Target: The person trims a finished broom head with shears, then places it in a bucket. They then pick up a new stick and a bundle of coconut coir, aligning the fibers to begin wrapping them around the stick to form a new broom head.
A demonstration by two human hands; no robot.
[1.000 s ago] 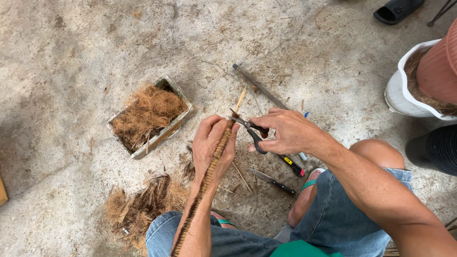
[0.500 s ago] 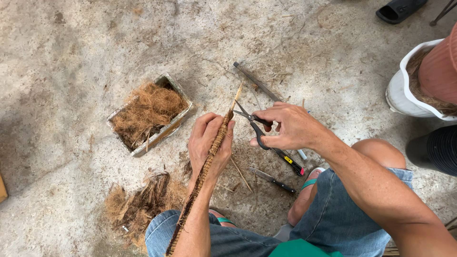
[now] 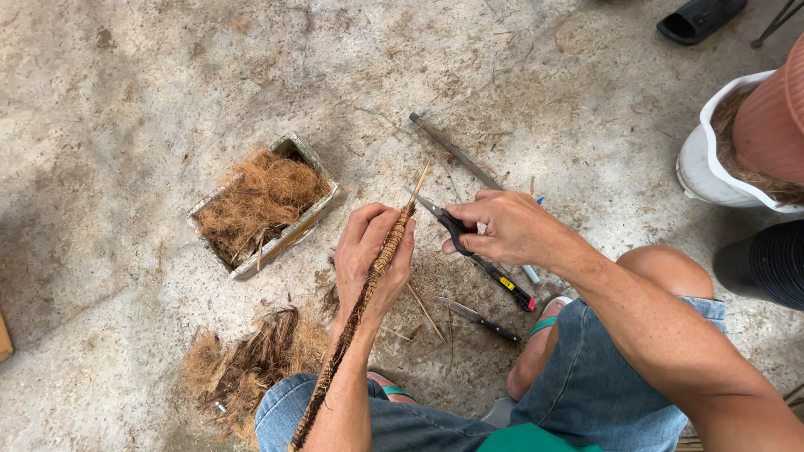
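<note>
The left hand (image 3: 373, 268) is wrapped around a long fibre-bound stick (image 3: 368, 289) that runs up along the forearm, its bare tip pointing away. The right hand (image 3: 502, 228) grips black-handled scissors (image 3: 444, 219), blades just beside that tip. A small knife (image 3: 477, 318) lies on the concrete floor (image 3: 126, 100) between the knees, and a box of coconut fibre (image 3: 261, 205) sits to the left.

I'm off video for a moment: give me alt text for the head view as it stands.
Left hand grips a long stick wrapped in brown fibre, while the right hand holds black-handled scissors beside its bare tip. On the concrete floor lie a shallow box of brown fibre, a loose fibre pile and a small knife.
</note>
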